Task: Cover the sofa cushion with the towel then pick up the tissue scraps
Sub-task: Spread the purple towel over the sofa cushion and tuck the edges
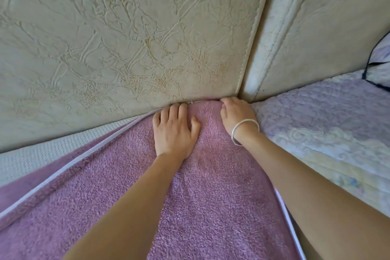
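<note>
A fluffy purple towel [211, 196] with a white edge strip lies spread over the sofa seat cushion, reaching up to the crease under the backrest. My left hand [173, 131] rests flat on the towel, fingers spread, fingertips at the crease. My right hand [234, 114], a silver bangle on its wrist, has its fingers curled down onto the towel's far right corner where the two back cushions meet; the fingertips are hidden. At the left a strip of white waffle-textured seat cover [42, 154] shows beside the towel. No tissue scraps are in view.
Cracked cream leather back cushions [126, 38] fill the upper view, with a seam gap between them [249, 82]. To the right lies a pale lilac quilted cover [327, 116], and a pillow with dark piping [379, 63] sits at the far right edge.
</note>
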Tool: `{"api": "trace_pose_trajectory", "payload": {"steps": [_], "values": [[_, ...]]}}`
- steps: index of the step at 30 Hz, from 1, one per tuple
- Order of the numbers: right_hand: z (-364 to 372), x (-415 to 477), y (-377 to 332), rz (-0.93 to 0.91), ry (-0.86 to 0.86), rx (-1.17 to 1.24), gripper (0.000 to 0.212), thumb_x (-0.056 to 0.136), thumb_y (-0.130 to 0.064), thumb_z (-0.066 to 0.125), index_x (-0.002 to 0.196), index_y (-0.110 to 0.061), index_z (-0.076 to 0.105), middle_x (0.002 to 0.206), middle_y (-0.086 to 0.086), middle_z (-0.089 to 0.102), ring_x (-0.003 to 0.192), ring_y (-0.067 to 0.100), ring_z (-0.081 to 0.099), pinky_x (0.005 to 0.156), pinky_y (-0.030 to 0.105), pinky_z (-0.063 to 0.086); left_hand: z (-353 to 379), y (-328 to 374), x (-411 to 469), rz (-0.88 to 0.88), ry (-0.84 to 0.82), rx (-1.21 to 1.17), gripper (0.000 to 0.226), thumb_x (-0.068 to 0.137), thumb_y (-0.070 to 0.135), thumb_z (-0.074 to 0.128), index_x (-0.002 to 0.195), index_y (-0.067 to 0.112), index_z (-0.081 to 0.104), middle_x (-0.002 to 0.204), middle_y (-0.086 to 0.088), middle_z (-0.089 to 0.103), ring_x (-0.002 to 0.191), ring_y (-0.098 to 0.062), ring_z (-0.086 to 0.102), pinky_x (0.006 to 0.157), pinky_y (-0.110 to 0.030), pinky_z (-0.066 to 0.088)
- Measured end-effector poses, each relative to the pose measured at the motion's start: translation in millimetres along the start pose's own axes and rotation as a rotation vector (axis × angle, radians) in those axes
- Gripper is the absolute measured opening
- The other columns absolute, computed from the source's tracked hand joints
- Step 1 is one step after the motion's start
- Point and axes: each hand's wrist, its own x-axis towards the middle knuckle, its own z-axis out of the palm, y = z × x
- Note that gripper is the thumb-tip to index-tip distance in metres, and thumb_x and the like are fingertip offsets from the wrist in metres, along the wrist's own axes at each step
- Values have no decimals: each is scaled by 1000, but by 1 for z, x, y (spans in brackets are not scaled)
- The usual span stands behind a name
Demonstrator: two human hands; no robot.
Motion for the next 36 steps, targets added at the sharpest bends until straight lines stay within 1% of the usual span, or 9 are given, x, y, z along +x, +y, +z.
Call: {"api": "trace_pose_trajectory", "payload": {"steps": [4, 7, 9, 13, 17, 23, 26, 30, 36], "values": [[14, -43, 9, -7, 21, 109, 52, 100, -24, 28, 144, 0, 16, 153, 16, 23, 137, 28, 30, 112, 36, 24, -1, 0, 0, 10, -15, 16, 56, 83, 40, 22, 113, 9, 58, 112, -12, 63, 103, -30, 55, 90, -41, 38], [25, -63, 15, 47, -31, 312, 56, 100, -25, 26, 146, 0, 3, 157, 14, 9, 143, 25, 17, 116, 31, 16, -3, 4, -2, 2, -47, 48, 42, 93, 32, 33, 121, 8, 51, 122, -13, 58, 113, -31, 48, 95, -43, 32], [26, -58, 18, 88, -52, 407, 55, 101, -25, 24, 146, -2, 3, 157, 12, 10, 143, 23, 18, 116, 30, 16, -6, 16, -13, 65, -57, 14, 41, 95, 27, 34, 131, 9, 44, 135, -11, 50, 126, -28, 40, 104, -41, 27], [25, -54, 21, 111, -97, 521, 49, 102, -19, 21, 147, -7, 4, 156, 13, 14, 142, 21, 22, 114, 25, 14, -7, 49, -53, 405, -156, -125, 45, 97, 24, 34, 141, 13, 32, 151, -3, 32, 141, -17, 20, 115, -32, 10], [29, -90, 28, 83, 4, 557, 51, 100, -16, 27, 147, -10, 10, 157, 7, 16, 142, 17, 20, 107, 11, 9, -3, 48, -52, 401, -267, -40, 50, 99, 29, 22, 147, 18, 8, 157, 2, 9, 144, -12, 2, 116, -28, -2], [37, -104, 35, 78, -38, 515, 50, 100, -17, 24, 147, -7, 7, 158, 7, 9, 144, 13, 12, 115, 20, 6, -1, 53, -47, 394, -357, 64, 52, 99, 31, 16, 147, 19, -1, 158, 4, 1, 144, -12, -2, 117, -30, -2], [29, -106, 31, 112, -41, 542, 49, 101, -19, 24, 146, -6, 10, 157, 9, 13, 144, 16, 16, 116, 22, 9, -11, 59, -47, 364, -387, 116, 53, 99, 31, 16, 147, 18, -1, 158, 2, 0, 144, -14, -2, 117, -32, 0], [25, -155, 40, 235, -2, 575, 43, 101, -21, 28, 142, -8, 27, 149, 10, 35, 136, 22, 34, 107, 23, 20, -29, 76, -71, 404, -432, 191, 50, 99, 31, 23, 147, 20, 10, 158, -3, 2, 144, -27, -2, 117, -40, 6], [44, -254, 79, 433, 50, 400, 24, 96, -17, 42, 110, -5, 58, 124, 15, 56, 119, 26, 49, 100, 33, 34, -29, 112, -133, 934, -490, 235, 37, 95, 16, 37, 131, 25, 43, 145, 1, 37, 137, -21, 23, 112, -40, 16]]}}
